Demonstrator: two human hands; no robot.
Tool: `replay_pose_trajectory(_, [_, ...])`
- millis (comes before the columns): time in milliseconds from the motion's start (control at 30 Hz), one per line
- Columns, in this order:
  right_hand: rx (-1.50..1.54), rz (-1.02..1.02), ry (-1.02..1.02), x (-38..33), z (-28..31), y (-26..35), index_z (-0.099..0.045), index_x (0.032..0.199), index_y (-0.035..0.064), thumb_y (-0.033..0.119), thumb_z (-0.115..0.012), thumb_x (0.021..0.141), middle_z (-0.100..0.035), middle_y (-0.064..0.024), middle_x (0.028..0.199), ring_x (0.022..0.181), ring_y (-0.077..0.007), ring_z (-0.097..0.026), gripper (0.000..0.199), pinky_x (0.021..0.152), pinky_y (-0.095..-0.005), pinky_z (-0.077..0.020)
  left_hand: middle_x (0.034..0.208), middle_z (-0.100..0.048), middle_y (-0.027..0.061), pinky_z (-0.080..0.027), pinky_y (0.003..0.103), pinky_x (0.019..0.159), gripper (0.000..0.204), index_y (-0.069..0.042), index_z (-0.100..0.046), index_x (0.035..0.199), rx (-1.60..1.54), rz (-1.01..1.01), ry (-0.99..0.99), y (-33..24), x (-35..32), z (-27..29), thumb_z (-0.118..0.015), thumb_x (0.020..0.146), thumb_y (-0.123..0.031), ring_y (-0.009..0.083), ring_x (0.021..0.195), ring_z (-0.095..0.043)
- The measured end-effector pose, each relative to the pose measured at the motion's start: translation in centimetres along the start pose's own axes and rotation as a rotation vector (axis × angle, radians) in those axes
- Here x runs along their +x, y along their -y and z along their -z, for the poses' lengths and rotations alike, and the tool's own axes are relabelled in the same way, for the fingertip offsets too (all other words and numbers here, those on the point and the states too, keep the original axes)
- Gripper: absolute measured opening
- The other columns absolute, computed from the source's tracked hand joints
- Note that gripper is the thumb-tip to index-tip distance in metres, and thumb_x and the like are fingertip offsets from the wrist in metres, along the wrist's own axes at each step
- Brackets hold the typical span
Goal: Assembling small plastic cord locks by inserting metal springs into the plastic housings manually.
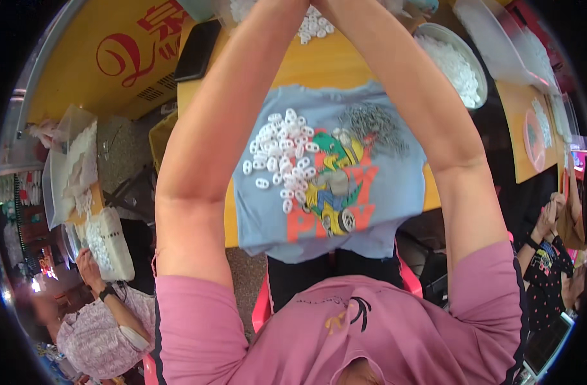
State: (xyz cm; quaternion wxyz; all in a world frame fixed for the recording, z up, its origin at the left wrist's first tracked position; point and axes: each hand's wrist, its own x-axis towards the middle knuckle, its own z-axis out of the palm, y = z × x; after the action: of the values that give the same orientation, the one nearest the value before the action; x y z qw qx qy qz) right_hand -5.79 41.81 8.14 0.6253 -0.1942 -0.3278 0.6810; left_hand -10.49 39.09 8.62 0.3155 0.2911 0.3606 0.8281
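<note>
White pieces (pixel 316 27), top centre, are apparently being reached for; off-frame fingers' state can't be told; pinch likely needed next.

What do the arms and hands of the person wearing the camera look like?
Both arms, left and right, are bare below loose, short, pinkish-purple sleeves. A black stripe edges the outer side of each sleeve. No watch or bracelet shows on them. The hands are out of view past the top edge, so I can't describe those.
</note>
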Motion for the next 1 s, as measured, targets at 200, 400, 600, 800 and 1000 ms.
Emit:
replay_pose_trajectory(200, [-0.004,0.11,0.026,-11.7,-0.5,3.5,-0.067,0.097,0.0076,0.023,-0.057,0.098,-0.065,-0.0022,0.088,0.074,-0.0135,-0.06,0.019,0.063,-0.0273,-0.0496,0.092,-0.068,0.0062,-0.054,0.029,0.072,0.028,0.0,-0.066,0.106,-0.158,-0.023,0.11,-6.4,-11.2,1.2,-0.069,0.091,-0.023,0.0163,0.08,-0.064])
replay_pose_trajectory(400, [-0.181,-0.021,-0.137,-25.1,2.9,4.4,-0.065,0.107,0.0072,0.023,-0.059,0.096,-0.066,-0.0027,0.094,0.082,-0.0131,-0.062,0.02,0.071,-0.0273,-0.0515,0.097,-0.066,0.0049,-0.049,0.025,0.073,0.023,0.001,-0.063,0.1,0.056,0.022,0.044,-8.3,-24.0,5.5,-0.063,0.095,-0.021,0.0119,0.085,-0.059])
replay_pose_trajectory(600, [-0.265,-0.031,-0.267,-32.3,8.3,2.3,-0.066,0.109,0.0052,0.021,-0.062,0.095,-0.065,-0.0003,0.095,0.082,-0.009,-0.06,0.021,0.071,-0.0253,-0.0504,0.092,-0.064,0.0021,-0.047,0.022,0.071,0.02,-0.001,-0.064,0.098,0.035,0.148,-0.048,-4.6,-31.5,9.3,-0.063,0.095,-0.02,0.0073,0.082,-0.056])
replay_pose_trajectory(800, [-0.504,0.14,-0.236,-32.8,11.2,-0.7,-0.069,0.098,0.0041,0.019,-0.06,0.096,-0.064,0.0034,0.086,0.077,-0.0037,-0.054,0.017,0.067,-0.0214,-0.0462,0.085,-0.06,-0.002,-0.045,0.021,0.066,0.017,-0.004,-0.063,0.094,0.076,0.101,-0.043,-2.4,-32.0,11.5,-0.059,0.097,-0.02,0.0049,0.077,-0.052])
replay_pose_trajectory(1000, [-0.696,0.218,-0.128,-32.9,11.3,-0.2,-0.067,0.097,-0.0004,0.02,-0.064,0.093,-0.063,-0.0058,0.089,0.081,-0.0127,-0.057,0.021,0.073,-0.0265,-0.0474,0.08,-0.057,-0.0025,-0.043,0.021,0.063,0.015,-0.003,-0.061,0.091,0.119,0.097,-0.014,-2.3,-31.6,12.2,-0.058,0.097,-0.017,0.0042,0.073,-0.049])
